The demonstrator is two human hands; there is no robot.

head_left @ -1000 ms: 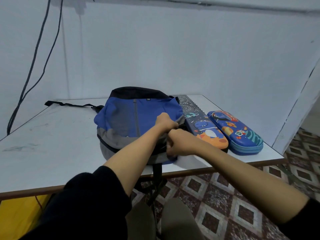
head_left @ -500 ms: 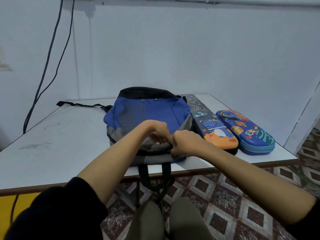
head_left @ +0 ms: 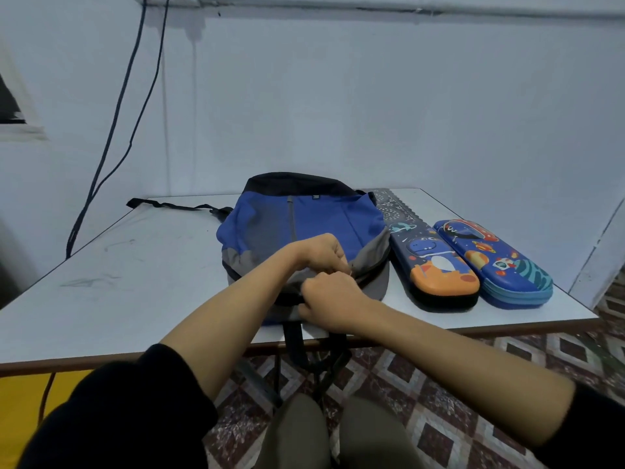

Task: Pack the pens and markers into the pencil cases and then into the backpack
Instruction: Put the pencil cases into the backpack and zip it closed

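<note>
A blue, grey and black backpack (head_left: 301,221) lies flat on the white table (head_left: 135,286), its top toward me. My left hand (head_left: 323,250) pinches the grey fabric by the zipper near the bag's front edge. Just below it, my right hand (head_left: 329,299) is curled into a fist at the same zipper line; what it pinches is hidden. To the right lie two closed pencil cases side by side: a dark one with an orange end (head_left: 436,265) and a blue one with planets (head_left: 493,262). No pens or markers are visible.
A patterned dark strip (head_left: 392,204) lies behind the cases. A backpack strap (head_left: 176,206) trails left across the table, and other straps (head_left: 297,346) hang over the front edge. Black cables (head_left: 115,130) run down the wall at left. The floor is tiled.
Both hands stay together at the backpack's zipper; the left hand has shifted a little along the fabric edge. The camera view has turned left, so everything sits further right.
</note>
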